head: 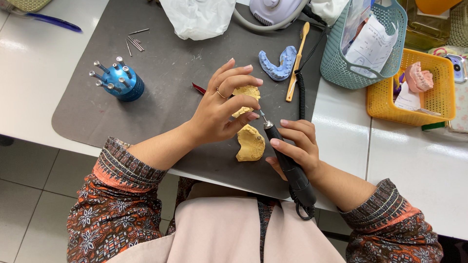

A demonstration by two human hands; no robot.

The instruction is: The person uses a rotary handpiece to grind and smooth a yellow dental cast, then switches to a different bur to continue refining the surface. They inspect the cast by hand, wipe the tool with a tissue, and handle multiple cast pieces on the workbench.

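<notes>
The left hand pinches a small yellow plaster cast between thumb and fingertips, holding it just above the grey mat. The right hand is wrapped around a black rotary handpiece, whose thin bur tip meets the edge of the held cast. A second yellow cast lies on the mat just below the held one, between the two hands. Toward the mat's far edge from the held cast sit a blue cast and, beside it, a yellow toothbrush, with a coiled black cord running alongside. Well to the left of the held cast stands a blue bur holder with metal bits, and loose bits lie beyond it. Off the mat to the right are a teal basket and a yellow basket holding a pink cast.
</notes>
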